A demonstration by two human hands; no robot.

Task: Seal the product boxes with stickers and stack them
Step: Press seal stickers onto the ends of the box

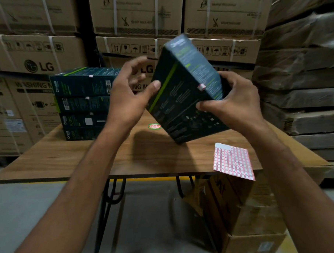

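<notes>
Boxes in a stack (83,103), four high, stand on the tabletop (74,160) to the left of all the fingers and a little beyond them, lying flat with their long sides running left to right. Several show a small pale seal on an edge.

Next comes the left hand (123,97). Its thumb tip touches the wide dark face of the product box (183,92), while its fingers (135,64) are spread loose and blurred off the box's left edge, closed round nothing.

The product box is held in the air between the two hands. It is steeply tilted, with its top end tipped away and its low corner close over the tabletop. A sticker (201,87) already bridges its right-hand edge.

The right hand (234,102) grips the box's lower right corner, thumb on the front and fingers wrapped behind. To the right of and nearer than those fingers lies the sticker sheet (232,161).

With the seal on, stacking looks due. The stack lies leftward, nearer the left hand, and the box must first be levelled to match.
</notes>
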